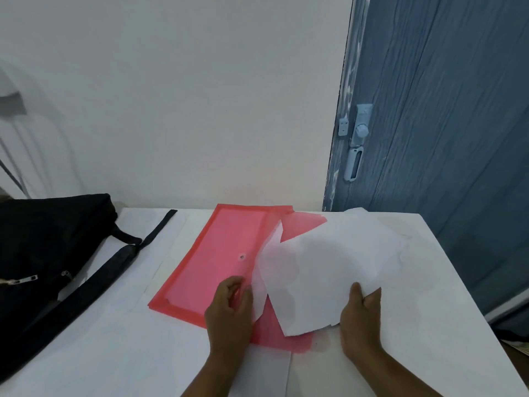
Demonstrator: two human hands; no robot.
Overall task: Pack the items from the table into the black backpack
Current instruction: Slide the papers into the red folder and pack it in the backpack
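Observation:
A pink plastic document folder lies flat in the middle of the white table, its flap open to the right. My right hand grips white paper sheets by their near edge, thumb on top, holding them over the flap. At the folder's opening my left hand rests with curled fingers, touching the left edge of the sheets. The black backpack lies at the table's left end, its straps trailing toward the folder.
A white wall stands behind the table. To the right is a blue door with a pale lock and handle. More white sheets lie flat under the folder.

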